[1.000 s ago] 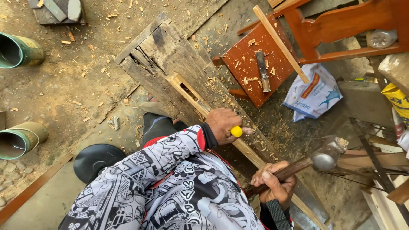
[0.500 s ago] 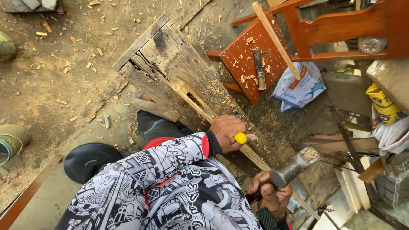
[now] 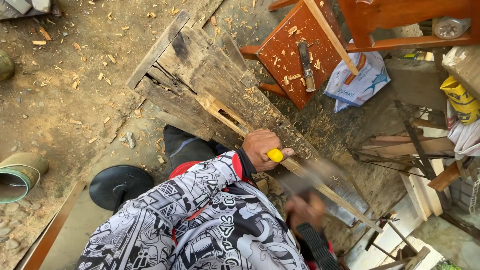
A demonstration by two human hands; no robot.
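My left hand [image 3: 260, 147] is closed around a chisel with a yellow handle end [image 3: 275, 155]. It presses the chisel against a long pale wooden strip [image 3: 225, 112] that lies diagonally on a worn, dark wooden bench [image 3: 200, 65]. My right hand [image 3: 306, 210], blurred by motion, grips a hammer. The hammer [image 3: 312, 175] shows only as a grey smear just right of the chisel. A black-and-white patterned sleeve covers my left arm. The chisel's blade is hidden by my fingers.
A red-brown stool [image 3: 290, 65] behind the bench carries a metal tool [image 3: 306, 65] and chips. A white bag [image 3: 357, 80] lies beside it. A black disc [image 3: 120, 185] and a green cylinder [image 3: 20, 175] sit at the left on dirt strewn with wood chips. Stacked sticks [image 3: 400, 150] crowd the right.
The hammer, raised off to the right before, has swung down toward the chisel and is now blurred. My left hand keeps its hold on the strip. The view has shifted slightly.
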